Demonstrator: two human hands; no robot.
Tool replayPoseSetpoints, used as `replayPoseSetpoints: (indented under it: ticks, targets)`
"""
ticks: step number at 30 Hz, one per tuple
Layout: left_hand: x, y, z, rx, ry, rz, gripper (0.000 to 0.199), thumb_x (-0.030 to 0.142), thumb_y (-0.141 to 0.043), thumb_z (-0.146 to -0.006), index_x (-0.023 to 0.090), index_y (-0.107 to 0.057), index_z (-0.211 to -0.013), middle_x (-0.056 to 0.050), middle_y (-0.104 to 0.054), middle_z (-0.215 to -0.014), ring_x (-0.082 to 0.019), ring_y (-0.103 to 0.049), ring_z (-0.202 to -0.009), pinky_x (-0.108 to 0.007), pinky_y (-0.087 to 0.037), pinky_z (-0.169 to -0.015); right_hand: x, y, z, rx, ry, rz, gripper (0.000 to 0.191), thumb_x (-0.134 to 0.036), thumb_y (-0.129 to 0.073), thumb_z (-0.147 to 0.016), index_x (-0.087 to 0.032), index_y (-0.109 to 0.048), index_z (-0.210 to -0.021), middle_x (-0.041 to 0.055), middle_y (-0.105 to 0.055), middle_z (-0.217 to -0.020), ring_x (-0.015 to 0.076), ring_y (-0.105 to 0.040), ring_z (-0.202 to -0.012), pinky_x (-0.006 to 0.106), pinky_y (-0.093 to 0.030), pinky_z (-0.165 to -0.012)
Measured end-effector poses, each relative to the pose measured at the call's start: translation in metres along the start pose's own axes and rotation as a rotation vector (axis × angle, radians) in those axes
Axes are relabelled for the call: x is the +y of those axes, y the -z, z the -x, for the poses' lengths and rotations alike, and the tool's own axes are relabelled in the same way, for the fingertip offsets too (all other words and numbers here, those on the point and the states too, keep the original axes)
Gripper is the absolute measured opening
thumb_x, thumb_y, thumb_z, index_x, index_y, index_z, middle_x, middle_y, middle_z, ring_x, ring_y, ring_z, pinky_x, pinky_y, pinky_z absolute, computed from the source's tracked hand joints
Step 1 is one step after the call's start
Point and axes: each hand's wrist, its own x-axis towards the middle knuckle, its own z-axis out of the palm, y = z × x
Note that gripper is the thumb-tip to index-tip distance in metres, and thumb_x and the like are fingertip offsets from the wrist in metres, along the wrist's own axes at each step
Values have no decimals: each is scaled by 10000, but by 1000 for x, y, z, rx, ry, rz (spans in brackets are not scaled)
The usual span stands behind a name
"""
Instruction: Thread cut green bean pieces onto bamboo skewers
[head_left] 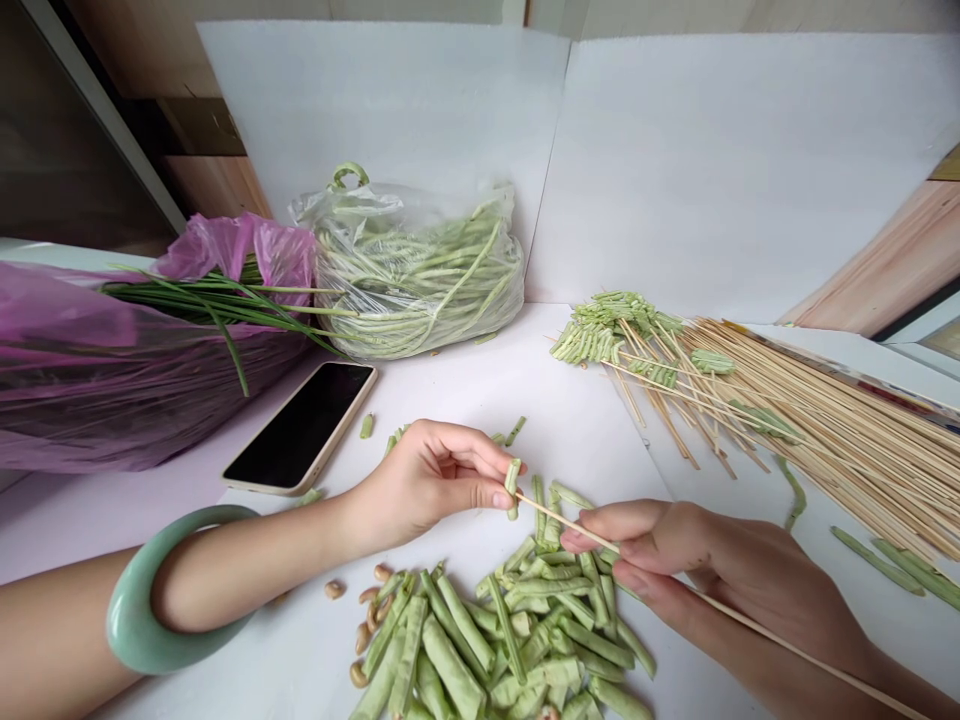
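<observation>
My left hand (450,475), with a green bangle (127,610) on the forearm, pinches a short piece of green bean (512,488) between thumb and fingers. A thin wooden skewer (566,520) lies in the closed fingers of my right hand (697,565). The skewer's front end touches the bean piece; whether it has pierced it is hidden. Below both hands a heap of cut bean pieces (457,665) spreads over the white table, with several light brown nuts (361,637) along its left side.
A phone (300,430) lies left of centre. Behind it are a purple bag (150,390) with long green stalks and a clear bag (420,280) of long beans. At the right, many loose skewers (840,420) lie beside skewered bean pieces (622,325).
</observation>
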Motion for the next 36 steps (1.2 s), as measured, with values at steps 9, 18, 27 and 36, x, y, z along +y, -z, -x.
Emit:
replayPoseSetpoints:
  ticks: [9,18,27,36]
  targets:
    - [-2,-1,1,-23,10,15,196,-53,-711,-642,114,-737,-739,-6,-740,-653,-76,-677,-599,-140,-544,-623,1,-2,1,-5,47,53,112,-165,-543,-826,-273,-518,-811,-32,-736,-999,171,-721,-830,196,-576,-694]
    - [-4,-2,1,-34,17,26,185,-42,-720,-642,113,-734,-743,-7,-738,-656,-72,-674,-601,-140,-543,-631,3,-7,-1,-10,35,43,105,-169,-544,-826,-254,-528,-766,-9,-739,-1001,168,-724,-817,173,-570,-659]
    - [-4,-6,5,-33,8,40,192,-39,-718,-648,119,-732,-756,-2,-738,-662,-69,-670,-609,-143,-544,-636,1,-8,3,14,-37,-35,90,-202,-566,-822,-261,-539,-760,-13,-737,-1021,170,-720,-836,170,-571,-627]
    - [-6,-7,7,-38,27,14,177,-25,-716,-657,120,-721,-759,5,-725,-666,-69,-663,-622,-150,-538,-644,0,-12,2,-12,-29,-35,78,-202,-533,-844,-251,-525,-784,13,-738,-1005,178,-715,-848,205,-579,-658]
